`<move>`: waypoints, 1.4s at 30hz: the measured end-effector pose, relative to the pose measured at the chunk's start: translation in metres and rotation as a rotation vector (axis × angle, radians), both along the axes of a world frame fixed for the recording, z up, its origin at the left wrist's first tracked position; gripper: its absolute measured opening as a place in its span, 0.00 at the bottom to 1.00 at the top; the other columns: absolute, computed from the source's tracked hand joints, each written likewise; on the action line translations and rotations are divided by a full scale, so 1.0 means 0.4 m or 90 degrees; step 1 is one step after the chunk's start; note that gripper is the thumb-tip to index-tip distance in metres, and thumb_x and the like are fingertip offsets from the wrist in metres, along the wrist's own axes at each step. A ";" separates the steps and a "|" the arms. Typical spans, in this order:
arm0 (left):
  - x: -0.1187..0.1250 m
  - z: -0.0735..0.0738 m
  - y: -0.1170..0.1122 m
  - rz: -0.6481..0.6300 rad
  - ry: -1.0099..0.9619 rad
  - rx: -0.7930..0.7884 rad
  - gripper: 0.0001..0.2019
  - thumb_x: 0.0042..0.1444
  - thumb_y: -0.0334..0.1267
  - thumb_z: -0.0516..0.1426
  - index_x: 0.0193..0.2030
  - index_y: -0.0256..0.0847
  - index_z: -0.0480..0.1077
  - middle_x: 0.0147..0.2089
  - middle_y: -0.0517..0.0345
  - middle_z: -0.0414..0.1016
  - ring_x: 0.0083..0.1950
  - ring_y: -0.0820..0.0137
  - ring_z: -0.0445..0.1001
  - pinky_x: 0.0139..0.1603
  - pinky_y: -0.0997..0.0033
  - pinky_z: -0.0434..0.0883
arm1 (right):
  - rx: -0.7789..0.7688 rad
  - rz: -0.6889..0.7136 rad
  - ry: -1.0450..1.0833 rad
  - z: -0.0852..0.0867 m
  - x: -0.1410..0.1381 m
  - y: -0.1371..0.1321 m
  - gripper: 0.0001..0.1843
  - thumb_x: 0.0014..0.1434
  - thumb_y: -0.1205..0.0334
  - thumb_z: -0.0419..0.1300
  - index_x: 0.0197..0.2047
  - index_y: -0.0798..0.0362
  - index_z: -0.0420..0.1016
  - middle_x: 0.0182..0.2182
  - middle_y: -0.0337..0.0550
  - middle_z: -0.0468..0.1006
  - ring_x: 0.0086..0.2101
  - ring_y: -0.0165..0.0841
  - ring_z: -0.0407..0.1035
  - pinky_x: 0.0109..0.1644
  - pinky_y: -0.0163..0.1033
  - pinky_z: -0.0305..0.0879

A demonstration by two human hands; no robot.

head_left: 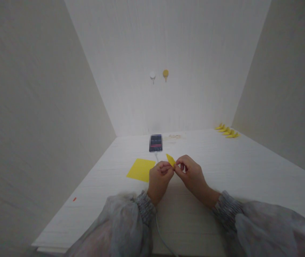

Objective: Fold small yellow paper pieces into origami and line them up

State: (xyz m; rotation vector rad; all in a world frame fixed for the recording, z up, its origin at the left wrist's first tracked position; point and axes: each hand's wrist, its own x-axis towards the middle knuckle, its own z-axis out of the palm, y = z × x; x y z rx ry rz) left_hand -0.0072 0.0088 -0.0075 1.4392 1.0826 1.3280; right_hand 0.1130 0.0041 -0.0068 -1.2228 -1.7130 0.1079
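Observation:
Between my two hands is a small folded piece of yellow paper [170, 159], its pointed end sticking up and to the left. My left hand [160, 178] pinches its lower edge, fingers closed. From the other side my right hand [191, 174] grips the same paper between thumb and fingertips. The fingers cover the lower part of the fold. A flat yellow paper sheet [140, 169] lies on the table just left of my left hand, which hides its right edge.
A phone [156, 143] lies beyond my hands, with a white cable [160, 233] running toward me. Several folded yellow paper figures [226, 131] stand in a row at the back right. Two hooks, one white [153, 75] and one yellow [165, 74], are on the back wall. A small red piece [74, 199] lies left.

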 end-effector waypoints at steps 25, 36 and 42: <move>-0.007 -0.012 0.009 0.026 -0.037 -0.005 0.05 0.41 0.34 0.56 0.28 0.36 0.68 0.23 0.62 0.72 0.25 0.76 0.70 0.28 0.79 0.66 | 0.024 0.133 0.072 0.013 -0.001 -0.009 0.05 0.51 0.68 0.52 0.27 0.54 0.68 0.26 0.42 0.68 0.26 0.29 0.62 0.28 0.34 0.61; -0.013 -0.025 0.011 0.014 -0.035 0.038 0.07 0.43 0.36 0.57 0.30 0.37 0.68 0.29 0.58 0.74 0.30 0.73 0.73 0.32 0.76 0.68 | 0.031 0.158 0.111 0.016 0.001 -0.003 0.02 0.49 0.66 0.57 0.26 0.53 0.69 0.26 0.41 0.69 0.27 0.30 0.64 0.30 0.35 0.63; -0.011 -0.015 0.005 0.067 0.038 0.092 0.06 0.43 0.37 0.57 0.28 0.37 0.69 0.25 0.60 0.74 0.27 0.74 0.72 0.30 0.77 0.68 | 0.021 0.133 0.119 0.014 0.001 -0.009 0.03 0.51 0.67 0.56 0.26 0.53 0.68 0.26 0.41 0.70 0.29 0.30 0.65 0.33 0.36 0.63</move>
